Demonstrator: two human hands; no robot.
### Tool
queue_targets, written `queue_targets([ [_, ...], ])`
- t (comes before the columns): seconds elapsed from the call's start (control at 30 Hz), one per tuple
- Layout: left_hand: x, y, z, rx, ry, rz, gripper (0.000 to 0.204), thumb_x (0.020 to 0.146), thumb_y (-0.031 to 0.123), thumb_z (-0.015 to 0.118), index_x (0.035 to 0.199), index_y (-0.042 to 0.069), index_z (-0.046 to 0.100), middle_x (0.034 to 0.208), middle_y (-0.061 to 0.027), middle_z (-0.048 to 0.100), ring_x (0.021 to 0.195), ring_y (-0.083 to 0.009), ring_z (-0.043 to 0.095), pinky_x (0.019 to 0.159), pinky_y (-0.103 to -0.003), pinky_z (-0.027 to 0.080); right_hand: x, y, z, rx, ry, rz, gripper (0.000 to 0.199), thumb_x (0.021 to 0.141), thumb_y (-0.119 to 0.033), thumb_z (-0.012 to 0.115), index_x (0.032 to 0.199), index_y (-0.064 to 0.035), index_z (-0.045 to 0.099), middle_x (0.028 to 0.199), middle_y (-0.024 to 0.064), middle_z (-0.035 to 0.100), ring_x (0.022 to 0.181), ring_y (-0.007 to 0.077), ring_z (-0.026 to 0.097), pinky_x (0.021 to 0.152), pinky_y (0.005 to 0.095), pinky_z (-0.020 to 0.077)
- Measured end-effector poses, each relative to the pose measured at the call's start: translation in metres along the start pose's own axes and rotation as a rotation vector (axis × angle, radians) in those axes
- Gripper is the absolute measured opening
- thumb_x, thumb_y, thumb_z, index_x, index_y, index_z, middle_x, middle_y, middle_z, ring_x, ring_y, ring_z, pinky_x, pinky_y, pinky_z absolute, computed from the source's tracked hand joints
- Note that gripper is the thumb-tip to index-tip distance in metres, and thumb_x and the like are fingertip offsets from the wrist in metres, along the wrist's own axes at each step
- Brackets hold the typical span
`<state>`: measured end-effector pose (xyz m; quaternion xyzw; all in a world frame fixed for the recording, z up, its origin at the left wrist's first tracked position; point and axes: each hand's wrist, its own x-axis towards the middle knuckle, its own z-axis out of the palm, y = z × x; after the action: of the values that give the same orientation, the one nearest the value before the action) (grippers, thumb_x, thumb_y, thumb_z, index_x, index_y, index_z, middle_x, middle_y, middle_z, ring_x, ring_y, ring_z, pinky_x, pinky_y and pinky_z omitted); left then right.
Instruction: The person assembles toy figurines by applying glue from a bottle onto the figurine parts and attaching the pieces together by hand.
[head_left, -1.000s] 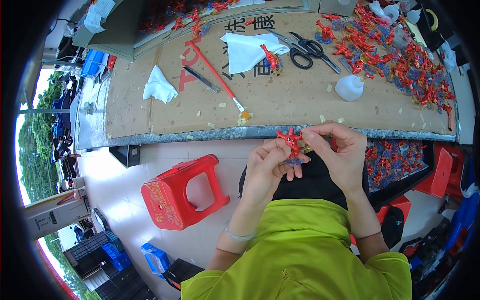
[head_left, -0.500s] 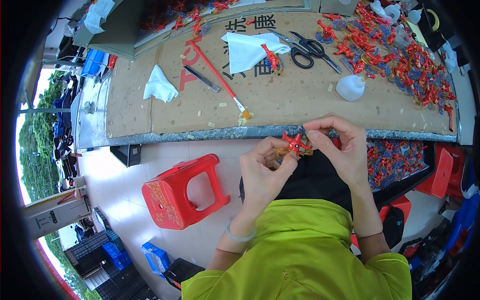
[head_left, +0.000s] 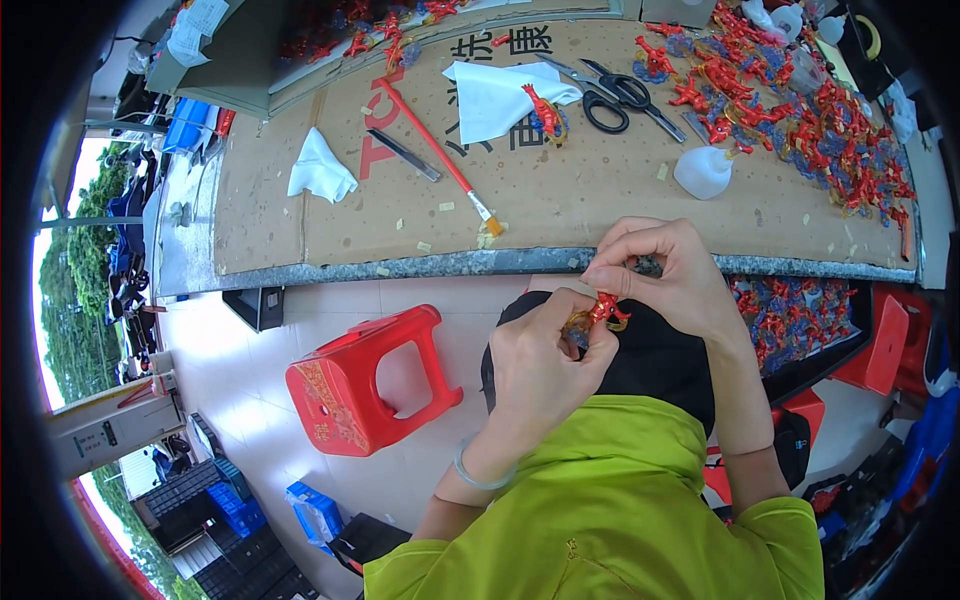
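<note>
My left hand is closed round a small red toy figure with clear yellow and bluish parts, held just off the table's front edge above my lap. My right hand comes in from above it, thumb and forefinger pinched together at the figure's upper end. What lies between those fingertips is too small to make out. On the cardboard-covered table, a similar red figure rests against a white cloth.
A paintbrush, tweezers, black scissors and a white squeeze bottle lie on the table. Many red figures are heaped at right; more fill a tray below. A red stool stands left.
My right hand has moved left and down onto the figure's upper end. The left hand has shifted slightly right and turned the figure, whose outspread limbs now show less.
</note>
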<state>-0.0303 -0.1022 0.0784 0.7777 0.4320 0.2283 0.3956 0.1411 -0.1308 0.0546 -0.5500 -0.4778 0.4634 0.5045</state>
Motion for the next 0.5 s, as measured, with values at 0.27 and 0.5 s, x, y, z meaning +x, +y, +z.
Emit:
queue_targets([
  [0.27, 0.0, -0.004, 0.006, 0.151, 0.138, 0.181, 0.014, 0.069, 0.004, 0.072, 0.08, 0.003, 0.064, 0.064, -0.0055, 0.064, 0.051, -0.0129, 0.059, 0.049, -0.023, 0.046, -0.006, -0.003, -0.004, -0.026, -0.015, 0.05, 0.01, 0.08, -0.004, 0.072, 0.088, 0.0016, 0.073, 0.086, 0.0083, 0.065, 0.075, 0.012, 0.06, 0.066, 0.0237, 0.0461],
  [0.5, 0.006, -0.008, 0.001, -0.003, 0.085, 0.218, 0.027, 0.068, 0.002, 0.077, 0.091, 0.001, 0.062, 0.088, -0.01, 0.066, 0.076, -0.0155, 0.064, 0.068, -0.023, 0.05, -0.011, 0.004, -0.003, 0.178, 0.034, -0.03, 0.008, 0.082, -0.004, 0.07, 0.086, 0.0019, 0.071, 0.085, 0.0066, 0.065, 0.076, 0.0106, 0.057, 0.068, 0.0235, 0.0447],
])
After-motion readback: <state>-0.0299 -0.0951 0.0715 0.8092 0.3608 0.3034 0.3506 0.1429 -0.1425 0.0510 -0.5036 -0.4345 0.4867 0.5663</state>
